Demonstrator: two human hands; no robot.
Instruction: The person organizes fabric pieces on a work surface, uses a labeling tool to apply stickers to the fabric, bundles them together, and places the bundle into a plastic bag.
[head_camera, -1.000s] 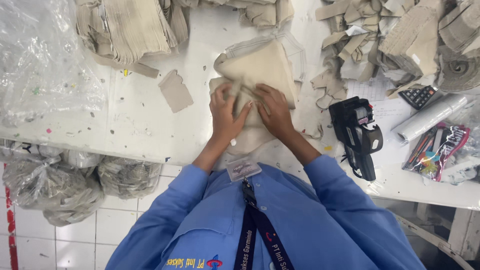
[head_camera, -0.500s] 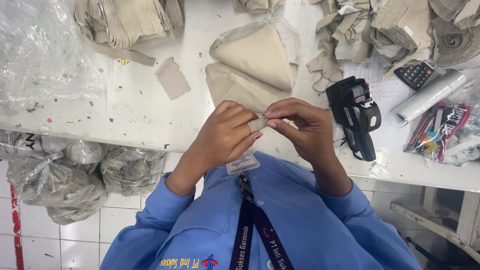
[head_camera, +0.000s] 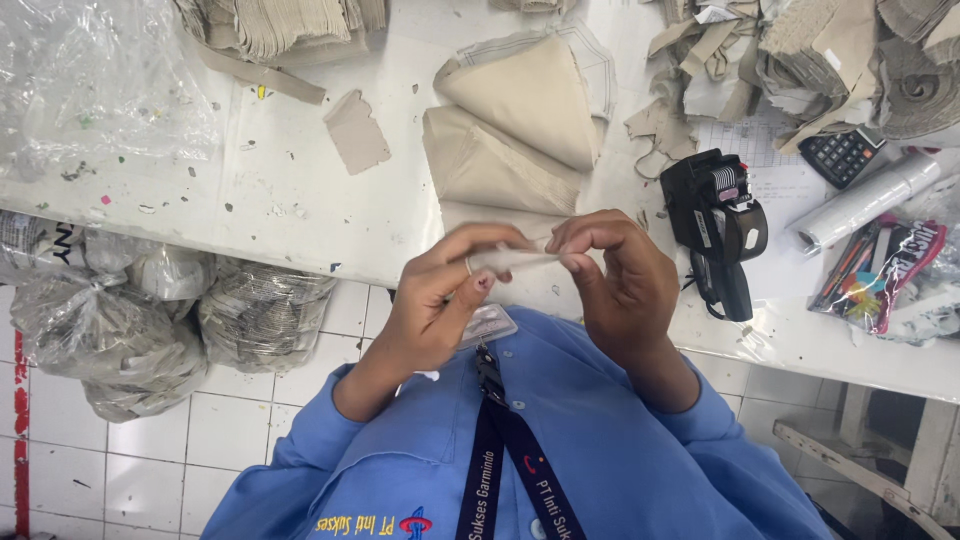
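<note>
Presently, entry as follows.

Item: small beige fabric strip (head_camera: 515, 262), pinched between both hands just above the near table edge, in front of the person's chest.
Left hand (head_camera: 445, 300): fingers curled narrow, thumb and forefinger closed on the strip's left end.
Right hand (head_camera: 615, 275): fingers bent in, tips nipped on the strip's right end.
Handling, judged: light, soft, limp; likely to sag or twist unless held at both ends; not fragile; a fingertip pinch at the ends suits it.
At 12 o'clock of the hands: folded beige fabric pieces (head_camera: 520, 130), stacked, lying flat on the white table (head_camera: 300, 200).
At 2 o'clock: black handheld labelling gun (head_camera: 715, 225), near the right hand but apart from it.
At 1 o'clock, farther: heap of beige offcuts (head_camera: 800, 60); calculator (head_camera: 842, 155).
At 10 o'clock: loose beige scrap (head_camera: 355, 130).
Edges: table's near edge runs just under the hands.
Open room: bare tabletop between scrap and folded pieces; right side crowded.
</note>
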